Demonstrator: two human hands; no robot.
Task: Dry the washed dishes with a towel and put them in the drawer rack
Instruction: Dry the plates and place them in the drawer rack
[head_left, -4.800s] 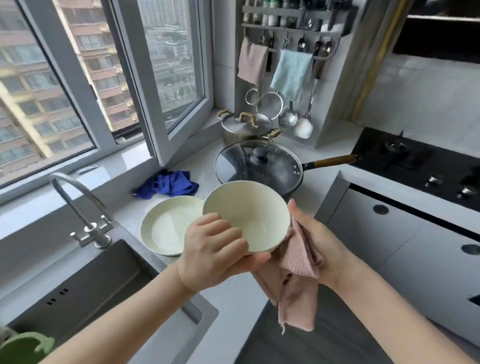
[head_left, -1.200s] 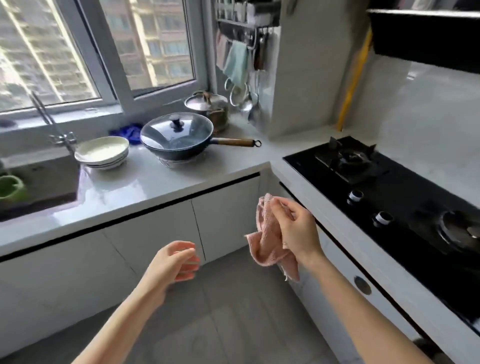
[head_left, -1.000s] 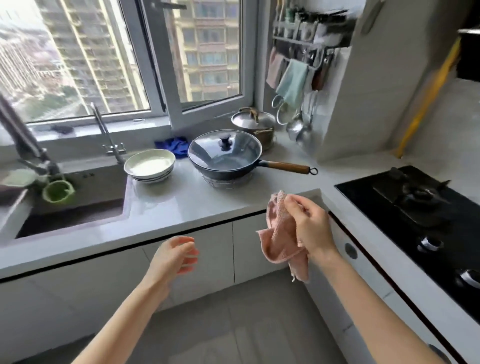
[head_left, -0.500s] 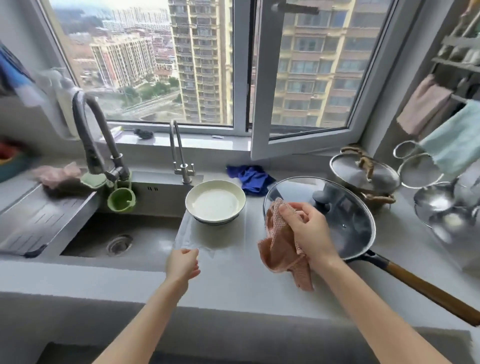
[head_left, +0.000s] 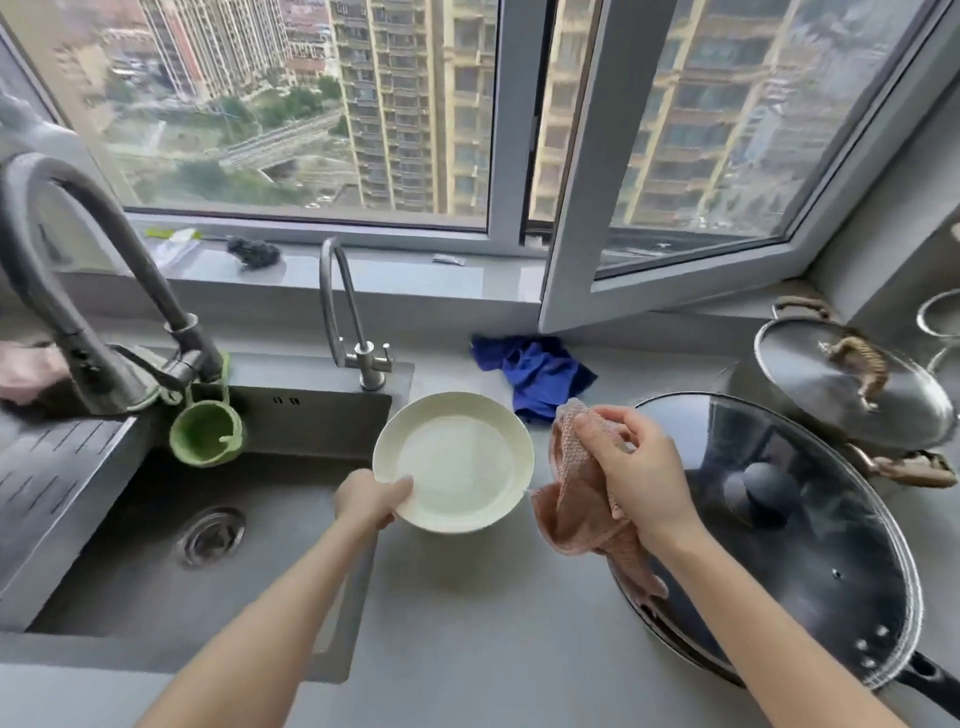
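A grey countertop (head_left: 467, 623) runs across the view under the window, with the sink (head_left: 156, 545) sunk into its left half and a big glass-lidded pan (head_left: 805, 571) on the right. Between them, at the sink's right edge, sits the cream plate (head_left: 457, 462), flat on the counter, face up. Just to its right hangs the pink towel (head_left: 576, 499), bunched and trailing over the pan lid. A blue cloth (head_left: 535, 371) lies on the far side of the plate.

The right hand (head_left: 634, 467) clutches the towel, fingers curled round the bunch, close beside the plate's right rim but not touching it. The left hand (head_left: 369, 501) pinches the plate's near-left rim, thumb on top and fingers tucked beneath.

So the plate lies directly left of the towel hand (round, so no axis to mind). Lifting it and wiping looks like the step in hand. The drawer rack is out of view.
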